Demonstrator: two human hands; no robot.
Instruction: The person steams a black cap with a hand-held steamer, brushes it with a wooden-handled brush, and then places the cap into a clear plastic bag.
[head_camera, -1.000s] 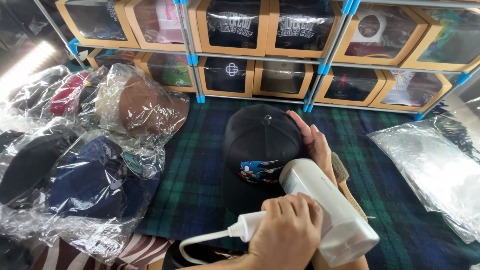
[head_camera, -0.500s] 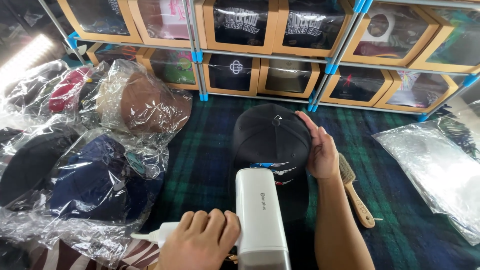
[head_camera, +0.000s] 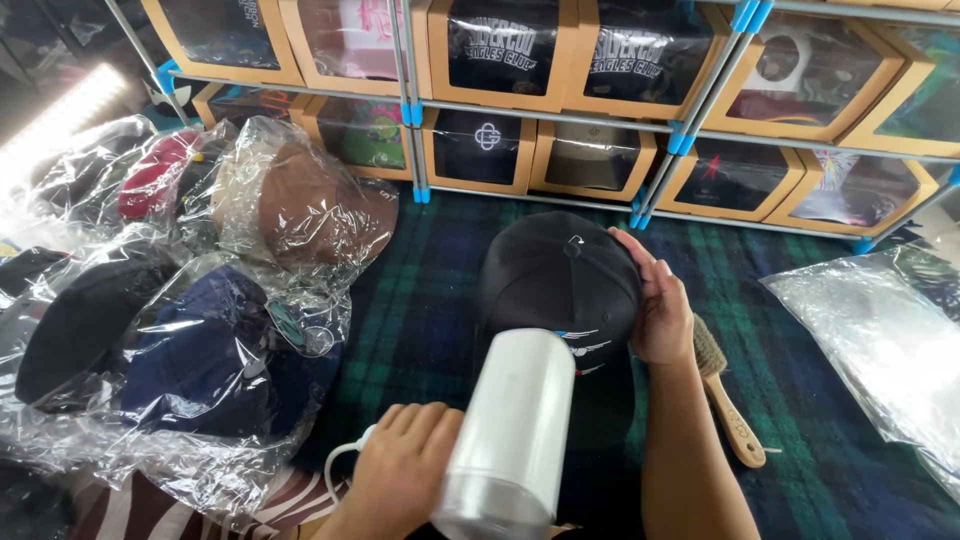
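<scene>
A black baseball cap (head_camera: 555, 275) with a small embroidered patch on its front lies on a dark green plaid blanket (head_camera: 420, 300). My right hand (head_camera: 660, 305) rests flat against the cap's right side, steadying it. My left hand (head_camera: 400, 485) grips a white handheld steamer (head_camera: 510, 430) by its handle, with a white cord trailing at the left. The steamer's head points at the front of the cap, just above the brim.
A wooden-handled brush (head_camera: 725, 400) lies right of my right forearm. Several caps in clear plastic bags (head_camera: 200, 330) are heaped at the left; another clear bag (head_camera: 880, 340) lies at the right. Cardboard window boxes (head_camera: 600, 60) on a wire shelf line the back.
The steamer has swung from the right of the cap to over its front, tipping its head toward the cap. My right hand stays on the cap's side.
</scene>
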